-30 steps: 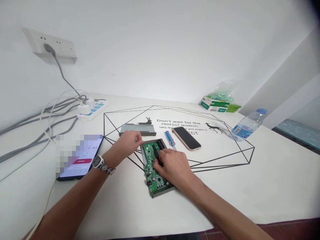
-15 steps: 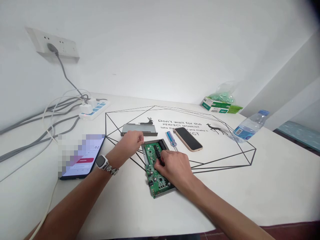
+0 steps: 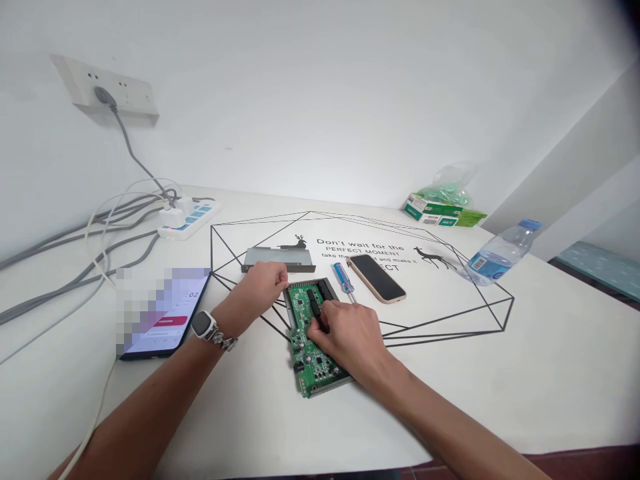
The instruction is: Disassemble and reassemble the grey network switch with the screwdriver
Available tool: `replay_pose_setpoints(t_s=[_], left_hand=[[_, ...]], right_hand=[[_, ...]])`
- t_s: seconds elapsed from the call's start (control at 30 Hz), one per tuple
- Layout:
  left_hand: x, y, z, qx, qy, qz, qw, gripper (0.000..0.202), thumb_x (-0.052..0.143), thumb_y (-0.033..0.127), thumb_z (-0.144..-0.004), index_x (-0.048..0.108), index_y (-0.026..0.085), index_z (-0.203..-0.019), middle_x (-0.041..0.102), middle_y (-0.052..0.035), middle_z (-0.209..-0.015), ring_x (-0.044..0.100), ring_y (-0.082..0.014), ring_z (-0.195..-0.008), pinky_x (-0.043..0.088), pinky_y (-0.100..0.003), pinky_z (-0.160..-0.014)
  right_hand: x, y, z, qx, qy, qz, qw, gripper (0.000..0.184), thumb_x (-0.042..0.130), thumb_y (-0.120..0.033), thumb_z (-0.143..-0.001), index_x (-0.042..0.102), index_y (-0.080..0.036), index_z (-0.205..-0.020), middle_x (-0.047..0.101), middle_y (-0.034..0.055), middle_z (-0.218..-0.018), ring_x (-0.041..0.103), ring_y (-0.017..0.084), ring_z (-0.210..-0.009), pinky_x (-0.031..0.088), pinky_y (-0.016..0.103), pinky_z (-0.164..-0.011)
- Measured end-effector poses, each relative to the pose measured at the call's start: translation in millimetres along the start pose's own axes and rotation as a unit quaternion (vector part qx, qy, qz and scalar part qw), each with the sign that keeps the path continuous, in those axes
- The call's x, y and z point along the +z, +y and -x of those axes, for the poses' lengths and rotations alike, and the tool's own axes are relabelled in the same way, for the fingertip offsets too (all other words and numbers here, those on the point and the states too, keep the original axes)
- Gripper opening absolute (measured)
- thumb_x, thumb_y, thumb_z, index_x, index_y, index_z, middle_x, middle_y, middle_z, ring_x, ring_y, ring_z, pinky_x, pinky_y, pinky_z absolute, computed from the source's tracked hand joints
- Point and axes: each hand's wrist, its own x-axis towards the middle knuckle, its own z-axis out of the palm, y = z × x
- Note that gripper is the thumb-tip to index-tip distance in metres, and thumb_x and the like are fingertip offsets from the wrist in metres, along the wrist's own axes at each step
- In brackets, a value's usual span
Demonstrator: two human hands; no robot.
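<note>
A green circuit board [image 3: 305, 313] lies in a shallow metal tray [image 3: 333, 385] on the table in front of me. My right hand [image 3: 350, 333] is closed over the board's right side, thumb and fingers gripping a long black part [image 3: 315, 305] that stands up from it. At the far left corner of the board, my left hand [image 3: 265, 287] is closed, its fingertips together by the tray's edge; whatever they pinch is hidden. Just behind that hand rests a grey metal cover [image 3: 280, 257]. A blue-handled screwdriver [image 3: 343, 277] lies right of the board, its tip covered by my right hand.
A phone in a beige case [image 3: 377, 277] lies beyond the screwdriver. To the left are a large lit phone [image 3: 170, 313], a power strip [image 3: 187, 223] and several cables. A water bottle [image 3: 503, 253] lies tilted at right, with green boxes [image 3: 433, 210] by the wall.
The near left part of the board has shifted slightly left over the tray's edge, under my right hand's grip. My left hand has stayed in place.
</note>
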Motion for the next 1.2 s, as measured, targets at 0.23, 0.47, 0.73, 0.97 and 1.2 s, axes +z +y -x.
replay_pose_setpoints(t_s=[0.23,0.47,0.73,0.97,1.2], left_hand=[[2.4,-3,-2,-0.015,-0.006,0.007,1.0,0.014,0.056,0.028,-0.085,0.063,0.02,-0.077,0.068,-0.003,-0.071,0.061,-0.0201,-0.067,0.039,-0.03,-0.06],[-0.2,-1,1,-0.002,-0.006,-0.005,1.0,0.016,0.054,0.028,-0.087,0.062,0.02,-0.077,0.068,-0.0041,-0.071,0.061,-0.0209,-0.069,0.04,-0.031,-0.061],[-14.5,-3,1,-0.021,0.006,-0.012,1.0,0.014,0.055,0.028,-0.084,0.065,0.019,-0.077,0.07,-0.0042,-0.075,0.064,-0.0208,-0.072,0.042,-0.03,-0.061],[-48.9,-25,7,-0.117,0.003,-0.036,0.993,0.009,0.059,0.025,-0.071,0.066,0.021,-0.067,0.068,-0.003,-0.068,0.063,-0.0206,-0.065,0.041,-0.029,-0.056],[-44.8,-35,9,-0.134,-0.097,-0.006,0.986,0.01,0.065,0.024,-0.064,0.071,0.021,-0.07,0.073,-0.0031,-0.076,0.067,-0.0219,-0.074,0.044,-0.028,-0.059]], right_hand=[[-3,-1,-3,0.031,-0.018,0.017,0.999,0.021,0.055,-0.031,-0.084,0.056,-0.02,-0.066,0.069,0.0029,-0.067,0.06,0.018,-0.058,0.014,0.033,-0.054],[-15,16,-6,0.044,-0.051,-0.037,0.997,0.029,0.052,-0.045,-0.089,0.058,-0.022,-0.074,0.064,0.0018,-0.062,0.055,0.018,-0.058,0.018,0.031,-0.055],[-11,39,-11,0.047,-0.083,-0.044,0.994,0.043,0.052,-0.032,-0.082,0.061,-0.017,-0.122,0.064,0.0052,-0.069,0.057,0.022,-0.066,0.02,0.03,-0.057],[-7,35,-11,0.026,-0.077,-0.068,0.994,0.042,0.052,-0.026,-0.083,0.061,-0.015,-0.122,0.063,0.0042,-0.068,0.055,0.02,-0.062,0.024,0.03,-0.059],[-1,24,-9,0.019,-0.067,-0.112,0.991,0.045,0.05,-0.023,-0.085,0.059,-0.015,-0.127,0.062,0.0035,-0.065,0.056,0.021,-0.062,0.025,0.031,-0.057]])
